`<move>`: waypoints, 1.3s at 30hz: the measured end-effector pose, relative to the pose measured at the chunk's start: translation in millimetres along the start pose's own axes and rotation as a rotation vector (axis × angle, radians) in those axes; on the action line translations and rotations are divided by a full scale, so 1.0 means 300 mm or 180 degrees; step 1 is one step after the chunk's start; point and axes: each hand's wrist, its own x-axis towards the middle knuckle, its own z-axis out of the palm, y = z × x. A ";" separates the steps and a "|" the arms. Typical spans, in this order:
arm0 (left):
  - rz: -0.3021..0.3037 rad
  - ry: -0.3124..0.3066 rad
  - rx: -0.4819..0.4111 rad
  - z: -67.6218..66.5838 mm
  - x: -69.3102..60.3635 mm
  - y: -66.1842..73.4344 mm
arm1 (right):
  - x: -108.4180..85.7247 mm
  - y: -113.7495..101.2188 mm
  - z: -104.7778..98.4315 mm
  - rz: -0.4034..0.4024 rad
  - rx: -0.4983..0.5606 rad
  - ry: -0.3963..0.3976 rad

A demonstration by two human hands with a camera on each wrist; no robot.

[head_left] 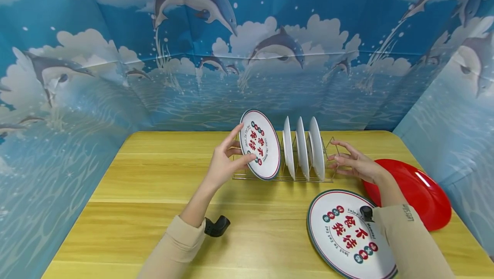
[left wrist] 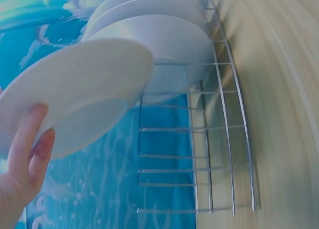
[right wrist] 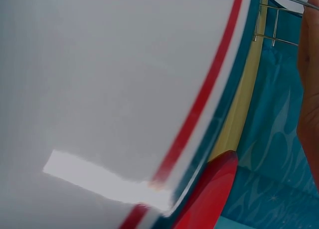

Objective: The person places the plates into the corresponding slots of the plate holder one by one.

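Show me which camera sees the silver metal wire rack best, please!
The left wrist view: the silver metal wire rack shows big there, several slots bare. The head view shows it smaller, partly behind white round plates. The right wrist view catches only a small piece.

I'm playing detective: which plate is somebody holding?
The printed plate in the left hand. No hand holds the three plates in the rack, the other printed plate or the red plate.

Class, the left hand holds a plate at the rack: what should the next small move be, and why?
Probably, the left hand should turn the held plate parallel to the three standing plates: its face angles toward the head camera, they stand nearly edge-on, and the wire rack has bare slots.
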 end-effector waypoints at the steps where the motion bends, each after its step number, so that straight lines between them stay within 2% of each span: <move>1: 0.0000 -0.0001 0.0038 0.011 0.010 -0.002 | 0.000 0.000 -0.001 0.0000 0.0001 -0.0005; 5: 0.0081 -0.0023 0.0351 0.053 0.045 -0.009 | 0.002 -0.001 -0.001 -0.0002 0.0009 -0.0013; 10: 0.0313 -0.0032 0.0840 0.098 0.084 -0.018 | 0.002 -0.001 0.000 0.0000 0.0022 -0.0007; 13: 0.0371 -0.0026 0.1012 0.118 0.103 -0.025 | 0.001 -0.001 0.001 0.0005 0.0023 -0.0005; 18: 0.0246 -0.0011 0.1093 0.143 0.123 -0.049 | 0.001 0.000 0.002 -0.0004 0.0021 -0.0001; 24: 0.0083 -0.0009 0.0934 0.167 0.139 -0.080 | 0.001 0.000 0.001 -0.0006 0.0029 -0.0011; 39: 0.0134 0.0115 0.1219 0.214 0.141 -0.140 | 0.000 0.001 0.003 0.0001 0.0032 0.0000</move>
